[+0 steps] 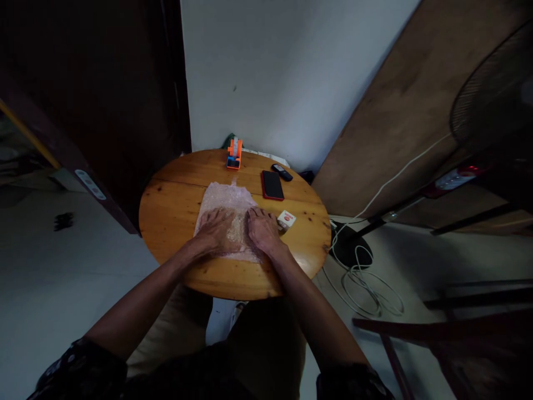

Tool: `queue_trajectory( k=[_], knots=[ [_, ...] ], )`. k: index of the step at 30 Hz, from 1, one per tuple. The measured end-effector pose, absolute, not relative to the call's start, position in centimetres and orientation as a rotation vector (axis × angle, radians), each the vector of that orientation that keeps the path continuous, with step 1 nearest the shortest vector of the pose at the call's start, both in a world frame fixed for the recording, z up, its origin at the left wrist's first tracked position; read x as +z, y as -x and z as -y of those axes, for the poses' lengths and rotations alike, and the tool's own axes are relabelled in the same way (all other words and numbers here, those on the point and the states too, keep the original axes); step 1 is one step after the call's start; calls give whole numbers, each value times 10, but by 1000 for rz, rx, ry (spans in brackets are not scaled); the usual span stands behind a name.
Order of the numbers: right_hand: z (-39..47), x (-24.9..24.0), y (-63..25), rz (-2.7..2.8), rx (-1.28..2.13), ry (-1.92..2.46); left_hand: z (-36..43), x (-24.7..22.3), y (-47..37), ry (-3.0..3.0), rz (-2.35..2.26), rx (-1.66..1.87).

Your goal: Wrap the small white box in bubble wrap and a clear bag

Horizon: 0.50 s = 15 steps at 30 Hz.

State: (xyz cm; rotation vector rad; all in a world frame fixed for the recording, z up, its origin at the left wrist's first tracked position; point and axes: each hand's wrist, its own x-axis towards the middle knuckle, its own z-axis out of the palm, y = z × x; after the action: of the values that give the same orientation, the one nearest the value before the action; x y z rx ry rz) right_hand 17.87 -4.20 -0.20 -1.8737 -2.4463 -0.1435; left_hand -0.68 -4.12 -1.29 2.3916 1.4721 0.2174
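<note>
A sheet of bubble wrap lies on the round wooden table in front of me. My left hand rests on its left half, fingers spread and pressed down flat. On the right edge of the wrap sits my right hand, palm down, its fingers pointing forward and slightly bent. Between both hands the plastic looks shiny and crinkled; whether anything lies under it I cannot tell. Just right of my right hand stands a small white box with red print.
On the wooden table are an orange tape dispenser, a dark phone with a red edge and a black remote. A white wall rises behind. To the right are a standing fan, a coiled cable and a dark chair.
</note>
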Motion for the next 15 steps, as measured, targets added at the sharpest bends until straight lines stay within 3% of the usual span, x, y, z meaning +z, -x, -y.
queue_trajectory(
  k=[8, 15],
  knots=[
    [40, -8, -177, 2405, -164, 1891, 48, 8, 15, -2482, -1360, 140],
    [40, -4, -181, 2452, -111, 1878, 37, -19, -27, -2415, -1165, 547]
  ],
)
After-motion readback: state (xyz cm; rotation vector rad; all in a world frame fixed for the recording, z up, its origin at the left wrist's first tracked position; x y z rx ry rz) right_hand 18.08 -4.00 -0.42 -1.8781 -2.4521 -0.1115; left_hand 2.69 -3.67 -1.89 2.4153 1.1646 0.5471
